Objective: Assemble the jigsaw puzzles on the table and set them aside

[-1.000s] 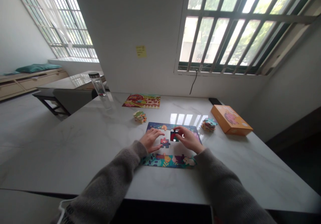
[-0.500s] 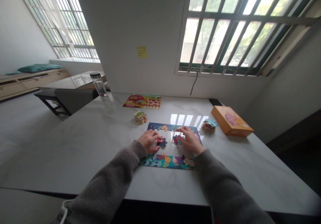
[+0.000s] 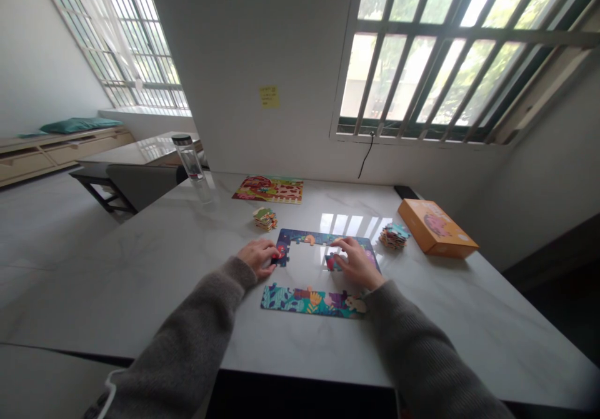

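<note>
My left hand [image 3: 259, 258] grips a dark blue and red puzzle piece [image 3: 280, 254] at the left side of a partly joined puzzle frame, just below its upper left corner. Over the right side of the frame, my right hand [image 3: 359, 262] has its fingers curled on another puzzle piece [image 3: 332, 262], dark with red and teal. The upper row [image 3: 309, 238] is dark blue with an orange figure. Nearer to me lies the lower row [image 3: 312, 300], teal with leaves and a white animal. Bare white tabletop shows inside the frame.
A stack of puzzle pieces [image 3: 265, 219] stands behind the frame on the left, another stack [image 3: 394, 236] on the right. Beyond are a farm picture puzzle [image 3: 269, 189], an orange box [image 3: 437, 227], a dark flat object [image 3: 405, 192] and a glass bottle [image 3: 188, 158].
My left hand has moved left with its puzzle piece, from inside the frame to the frame's left side. The right hand has stayed almost in place on its piece.
</note>
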Demonstrator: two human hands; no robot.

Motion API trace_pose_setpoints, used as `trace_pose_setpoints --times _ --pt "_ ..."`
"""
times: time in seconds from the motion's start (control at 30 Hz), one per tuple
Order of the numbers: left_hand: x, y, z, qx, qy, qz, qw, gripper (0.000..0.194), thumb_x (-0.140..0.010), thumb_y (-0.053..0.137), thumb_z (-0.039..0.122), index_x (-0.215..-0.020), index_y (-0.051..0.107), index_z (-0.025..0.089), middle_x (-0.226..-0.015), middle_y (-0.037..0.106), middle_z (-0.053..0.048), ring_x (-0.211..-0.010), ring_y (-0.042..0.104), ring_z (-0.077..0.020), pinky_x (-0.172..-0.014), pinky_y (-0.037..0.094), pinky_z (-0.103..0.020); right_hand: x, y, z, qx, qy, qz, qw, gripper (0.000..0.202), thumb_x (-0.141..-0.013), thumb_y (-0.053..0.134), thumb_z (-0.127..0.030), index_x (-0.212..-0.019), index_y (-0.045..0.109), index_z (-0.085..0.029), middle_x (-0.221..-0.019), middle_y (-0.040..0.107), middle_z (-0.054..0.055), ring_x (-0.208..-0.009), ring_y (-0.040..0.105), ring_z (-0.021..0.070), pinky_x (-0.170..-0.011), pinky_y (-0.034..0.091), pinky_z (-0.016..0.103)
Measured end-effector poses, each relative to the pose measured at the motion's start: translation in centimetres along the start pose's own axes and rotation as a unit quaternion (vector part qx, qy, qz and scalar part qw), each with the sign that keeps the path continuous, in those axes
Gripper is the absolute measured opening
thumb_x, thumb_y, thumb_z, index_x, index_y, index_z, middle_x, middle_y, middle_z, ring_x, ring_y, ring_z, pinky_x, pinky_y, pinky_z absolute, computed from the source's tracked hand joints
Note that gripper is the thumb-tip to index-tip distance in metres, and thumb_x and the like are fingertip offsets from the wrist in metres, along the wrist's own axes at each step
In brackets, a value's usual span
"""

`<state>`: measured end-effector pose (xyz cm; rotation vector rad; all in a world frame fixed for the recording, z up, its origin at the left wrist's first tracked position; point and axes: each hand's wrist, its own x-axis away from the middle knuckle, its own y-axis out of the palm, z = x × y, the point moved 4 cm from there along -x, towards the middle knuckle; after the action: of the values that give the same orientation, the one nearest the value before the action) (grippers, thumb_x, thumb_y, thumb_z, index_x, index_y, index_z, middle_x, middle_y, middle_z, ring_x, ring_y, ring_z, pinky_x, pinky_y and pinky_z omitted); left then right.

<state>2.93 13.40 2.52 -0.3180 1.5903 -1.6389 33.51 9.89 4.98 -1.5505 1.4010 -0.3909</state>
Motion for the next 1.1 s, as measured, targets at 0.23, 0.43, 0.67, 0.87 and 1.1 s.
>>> trace_pose_setpoints --times 0.23,0.43,0.67,0.87,1.1 --pt "-0.2 -0.6 1.6 0.033 -0.005 0.006 0.999 0.031 -0.076 0.069 0.025 -0.107 0.07 0.023 -0.114 0.067 -0.007 -0.104 0.059 -0.0266 -0.097 0.047 -0.043 0.3 0.8 0.2 0.09 0.002 -0.065 0.994 0.028 -0.093 0.053 -0.023 -0.118 0.066 -0.023 -0.115 0.062 0.009 -0.111 0.053 0.0242 -0.099 0.042 0.039" --pt "-0.3 -0.5 2.0 0.068 0.009 0.005 0.998 0.027 -0.079 0.066 0.023 -0.106 0.07 0.023 -0.118 0.069 -0.007 -0.111 0.059 -0.0262 -0.101 0.048 -0.043 0.7 0.8 0.2 0.125 0.022 -0.084 0.988 0.037 -0.091 0.059 -0.032 -0.127 0.062 -0.025 -0.123 0.058 0.011 -0.115 0.051 0.0268 -0.1 0.04 0.042" --pt "-0.4 -0.2 1.9 0.078 0.02 0.011 0.997 0.023 -0.082 0.062 0.02 -0.103 0.071 0.021 -0.116 0.07 -0.008 -0.109 0.061 -0.0246 -0.1 0.048 -0.041 0.8 0.8 0.1 0.131 0.027 -0.102 0.986 0.039 -0.089 0.064 -0.039 -0.125 0.062 -0.025 -0.125 0.057 0.011 -0.117 0.051 0.0292 -0.1 0.039 0.046" --pt "-0.5 -0.5 2.3 0.052 -0.001 0.001 0.999 0.025 -0.081 0.063 0.02 -0.105 0.07 0.023 -0.116 0.069 -0.006 -0.11 0.059 -0.0256 -0.097 0.046 -0.042 0.7 0.8 0.4 0.119 0.037 -0.106 0.986 0.034 -0.085 0.068 -0.037 -0.115 0.063 -0.021 -0.123 0.057 0.012 -0.112 0.052 0.0281 -0.098 0.041 0.043" --pt "-1.7 -1.1 5.5 0.06 0.039 0.087 0.994 0.024 -0.088 0.059 0.023 -0.11 0.067 0.02 -0.103 0.068 -0.007 -0.096 0.06 -0.0237 -0.09 0.046 -0.04 0.3 1.1 -0.1 -0.084 0.037 -0.096 0.991 0.025 -0.085 0.061 -0.025 -0.109 0.054 -0.02 -0.095 0.064 0.004 -0.083 0.058 0.0188 -0.077 0.046 0.032"
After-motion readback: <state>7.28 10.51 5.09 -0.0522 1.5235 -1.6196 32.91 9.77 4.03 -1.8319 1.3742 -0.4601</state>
